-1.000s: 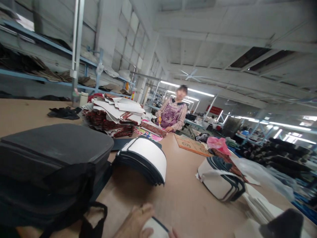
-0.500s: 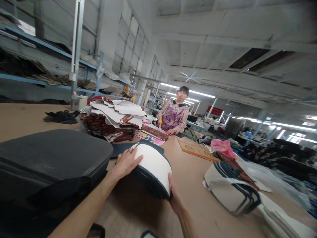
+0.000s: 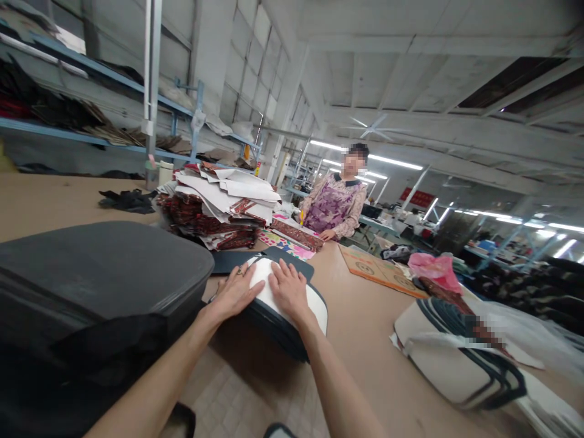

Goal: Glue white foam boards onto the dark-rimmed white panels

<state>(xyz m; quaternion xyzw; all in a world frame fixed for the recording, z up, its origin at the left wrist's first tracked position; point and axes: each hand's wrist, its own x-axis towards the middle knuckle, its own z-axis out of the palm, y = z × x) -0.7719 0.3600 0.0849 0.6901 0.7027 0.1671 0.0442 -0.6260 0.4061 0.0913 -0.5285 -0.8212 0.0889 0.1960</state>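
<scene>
A stack of curved, dark-edged panels with a white top point(image 3: 317, 307) bows upward near the middle of the tabletop. My left hand point(image 3: 237, 289) lies over its left side, fingers stretched and thumb out over the white face. Flat on the top, just beside it, rests my right hand point(image 3: 289, 292) with its fingers extended. Both palms touch the stack and cover part of the white surface. A flat dark sheet point(image 3: 225, 261) lies just beyond the stack. To the left stands a large black soft-sided case point(image 3: 104, 267).
A bundle of cream panels with dark edges point(image 3: 433, 359) lies at right. Behind the case rises a pile of white and red-patterned pieces point(image 3: 219, 207). An orange cardboard sheet point(image 3: 378, 271) and pink plastic bag point(image 3: 435, 271) lie farther back. A person point(image 3: 335, 204) stands across the table.
My right hand has moved from the stack's right edge up and left onto its white top, next to my left hand. The view has shifted slightly.
</scene>
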